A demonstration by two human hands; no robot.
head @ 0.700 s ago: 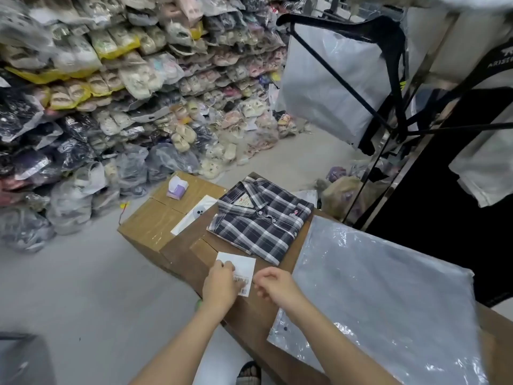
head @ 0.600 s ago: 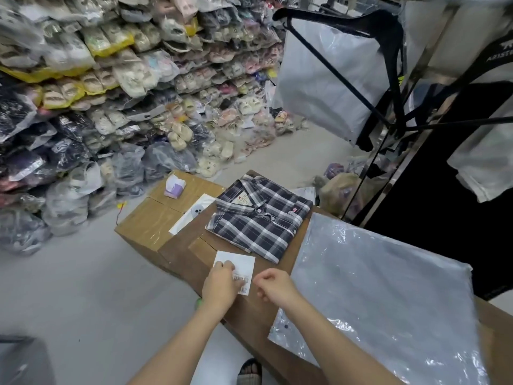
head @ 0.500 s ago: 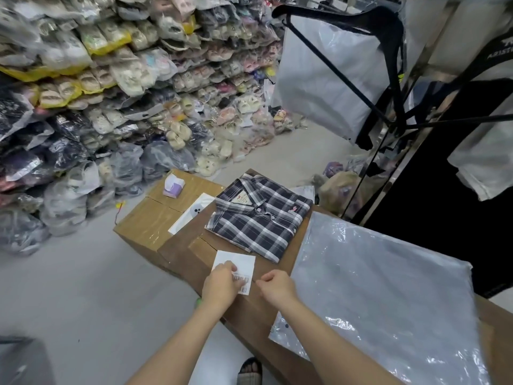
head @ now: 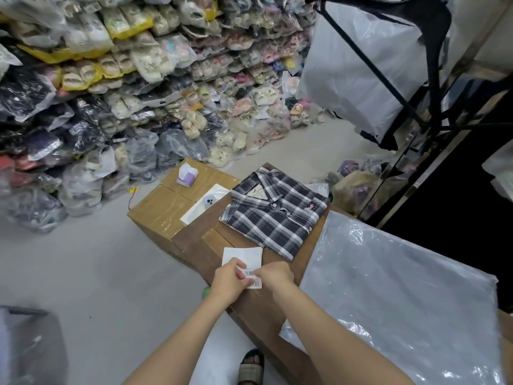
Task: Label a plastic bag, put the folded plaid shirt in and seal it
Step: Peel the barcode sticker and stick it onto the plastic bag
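We are only starting: our left hand (head: pixel 227 282) and right hand (head: pixel 276 275) pinch the barcode label (head: pixel 252 277), while plaid shirt (head: pixel 274 211) and plastic bag (head: pixel 402 295) lie untouched.

Right hand (head: pixel 276 275) moved in to meet left hand (head: pixel 228 280), fingertips now pinching barcode label (head: pixel 252 277)

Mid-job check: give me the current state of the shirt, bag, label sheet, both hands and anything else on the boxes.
Shirt: folded, on the box, not bagged.
Bag: flat, empty, unlabelled.
Label sheet: on the box, barcode sticker at its near edge.
Left hand: pinching the sheet.
Right hand: fingers at the sticker.
Phone: face down.
Tissue pack: open.
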